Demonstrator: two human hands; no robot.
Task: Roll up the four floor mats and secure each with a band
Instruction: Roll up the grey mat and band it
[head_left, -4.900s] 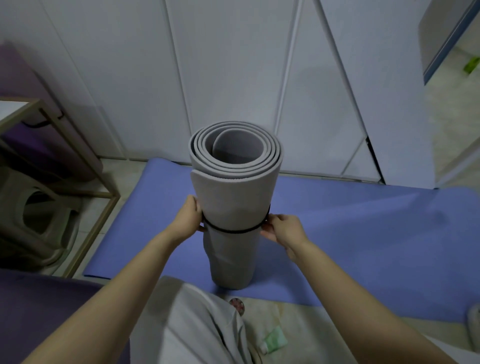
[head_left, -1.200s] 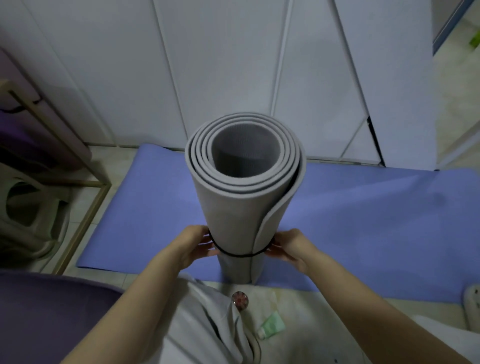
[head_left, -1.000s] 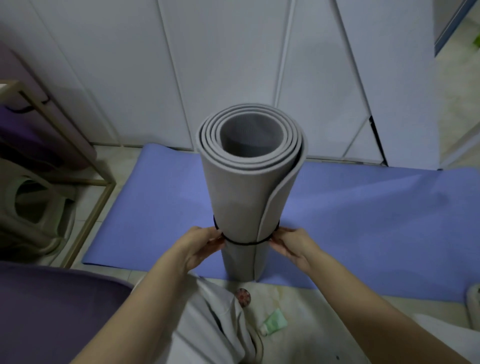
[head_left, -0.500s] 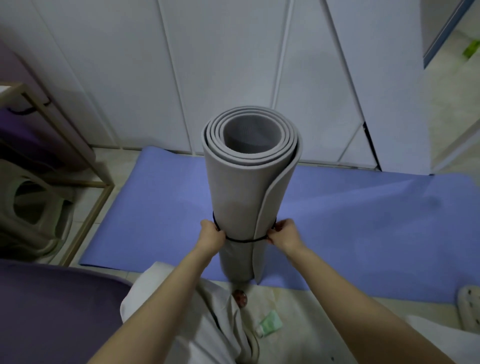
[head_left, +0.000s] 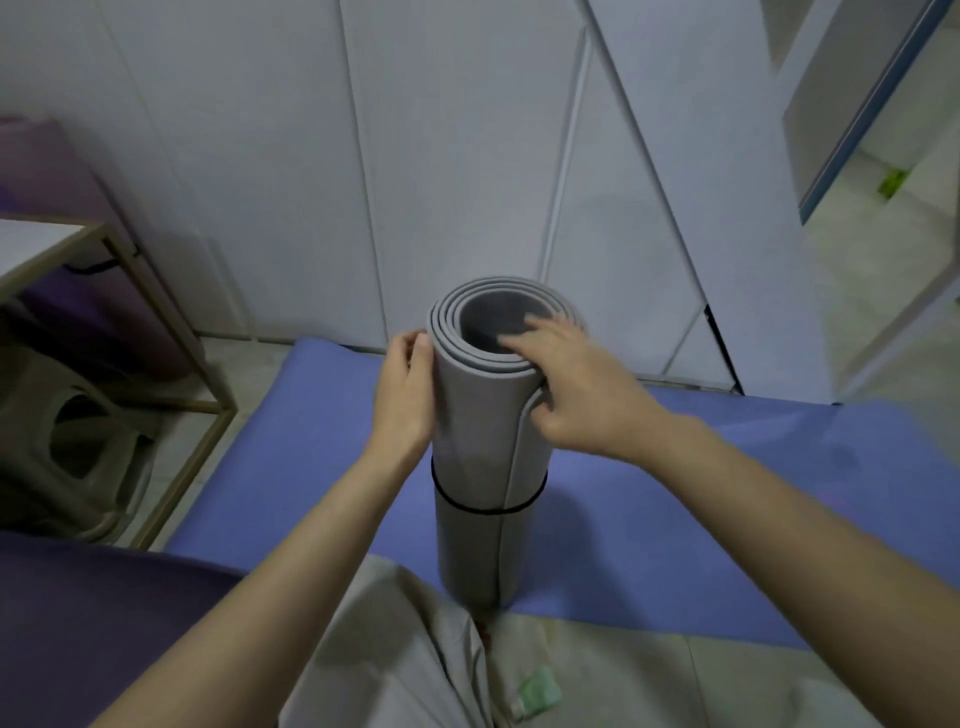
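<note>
A grey rolled mat (head_left: 480, 431) stands upright on a blue mat (head_left: 649, 499) that lies flat on the floor. A thin black band (head_left: 467, 506) circles the roll a little below its middle. My left hand (head_left: 405, 400) rests flat against the roll's upper left side, fingers straight. My right hand (head_left: 566, 384) grips the roll's top right rim, fingers reaching over the open end, thumb on the outer flap. Neither hand touches the band.
White cabinet doors (head_left: 467, 156) rise behind the mats. A wooden-framed table (head_left: 119, 291) and a plastic stool (head_left: 67, 431) stand at the left. A dark purple mat (head_left: 78, 623) lies at lower left. A small green tube (head_left: 535, 699) lies by my knee.
Both hands have let go of the band and moved up to the top of the roll. The band stays around the roll.
</note>
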